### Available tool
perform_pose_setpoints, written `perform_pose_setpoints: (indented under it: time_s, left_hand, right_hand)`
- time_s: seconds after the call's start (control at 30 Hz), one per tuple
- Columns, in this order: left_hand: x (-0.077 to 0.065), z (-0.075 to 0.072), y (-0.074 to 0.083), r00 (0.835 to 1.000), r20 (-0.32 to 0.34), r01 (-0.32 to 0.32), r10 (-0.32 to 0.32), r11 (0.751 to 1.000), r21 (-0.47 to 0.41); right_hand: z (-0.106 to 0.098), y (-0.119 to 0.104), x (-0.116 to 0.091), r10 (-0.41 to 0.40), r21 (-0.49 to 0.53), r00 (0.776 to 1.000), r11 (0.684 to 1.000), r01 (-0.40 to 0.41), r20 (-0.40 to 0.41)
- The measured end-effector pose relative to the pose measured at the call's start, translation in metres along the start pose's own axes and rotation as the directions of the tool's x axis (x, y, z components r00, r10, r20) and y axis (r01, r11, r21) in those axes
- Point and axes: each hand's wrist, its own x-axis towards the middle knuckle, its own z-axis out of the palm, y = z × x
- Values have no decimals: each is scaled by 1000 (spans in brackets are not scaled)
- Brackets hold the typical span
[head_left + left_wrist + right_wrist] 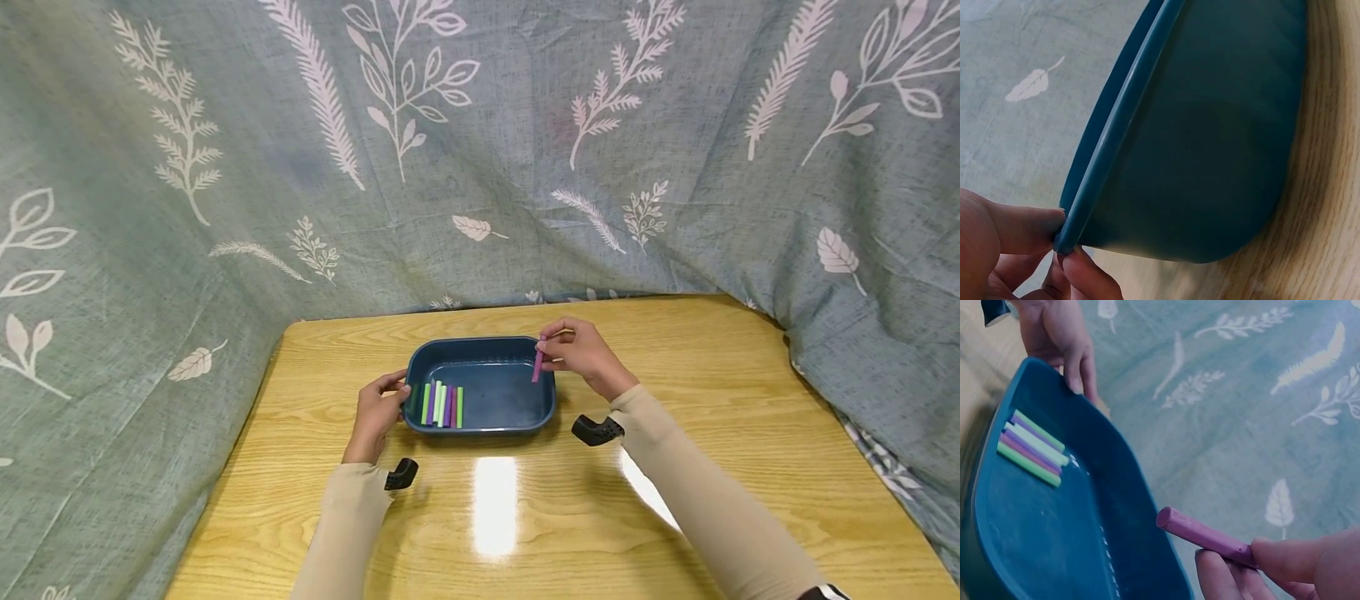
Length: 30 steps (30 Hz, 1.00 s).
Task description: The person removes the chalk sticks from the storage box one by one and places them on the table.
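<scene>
A dark blue tub with a raised rim stands on the table. My left hand pinches the rim at its left end, thumb on the inner side and fingers beneath, as the left wrist view shows. Several chalk sticks in green, purple, pink and pale green lie side by side at the tub's left end. Over the right end, my right hand holds a pinkish-purple chalk stick by one end between thumb and fingers. Its free end points down toward the tub's inside in the head view.
The wooden table carries the tub near its far edge. A grey-green curtain with white leaf prints hangs behind and along both sides. Black wrist mounts stick out from both sleeves.
</scene>
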Motion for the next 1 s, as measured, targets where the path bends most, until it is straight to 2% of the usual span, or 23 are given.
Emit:
perform_pose_setpoints:
  time_s: [0.3,1.0]
  left_hand:
    - [0,-2,-1,1000,5,8,-8,1000,-19]
    - [-1,0,1,1000,3,1,-1,1000,-24]
  right_hand:
    - [-27,9,-4,-21,10,1000,1000,21,-21]
    - [-80,54,-25,43,-139,995,989,-56,-93]
